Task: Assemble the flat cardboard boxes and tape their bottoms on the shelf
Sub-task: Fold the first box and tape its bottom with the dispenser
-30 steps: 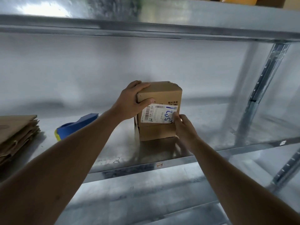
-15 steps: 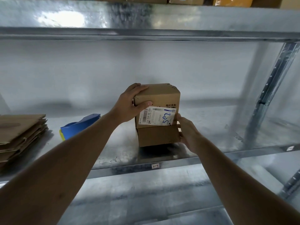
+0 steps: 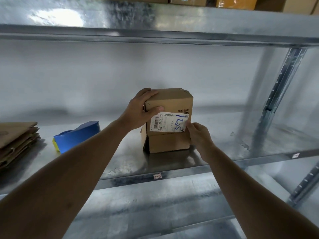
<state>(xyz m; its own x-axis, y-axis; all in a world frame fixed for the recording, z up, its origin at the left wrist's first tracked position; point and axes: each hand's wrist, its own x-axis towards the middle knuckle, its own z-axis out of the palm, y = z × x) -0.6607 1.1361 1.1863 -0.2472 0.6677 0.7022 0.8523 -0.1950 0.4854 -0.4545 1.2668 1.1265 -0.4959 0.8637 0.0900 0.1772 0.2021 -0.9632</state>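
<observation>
An assembled cardboard box [image 3: 170,121] stands upright on the metal shelf [image 3: 131,167], near its front edge, with a white label [image 3: 169,124] on the side facing the camera. The left hand [image 3: 140,112] grips the box's upper left corner, fingers curled over the top and the thumb pressed on the front face just above the label, while the right hand [image 3: 199,135] touches the box's lower right edge with a fingertip on the label's right end; whether those fingers pinch anything cannot be told. A blue tape dispenser [image 3: 77,136] lies well to the left of the box, and a stack of flat cardboard boxes [image 3: 16,138] sits at the shelf's far left
</observation>
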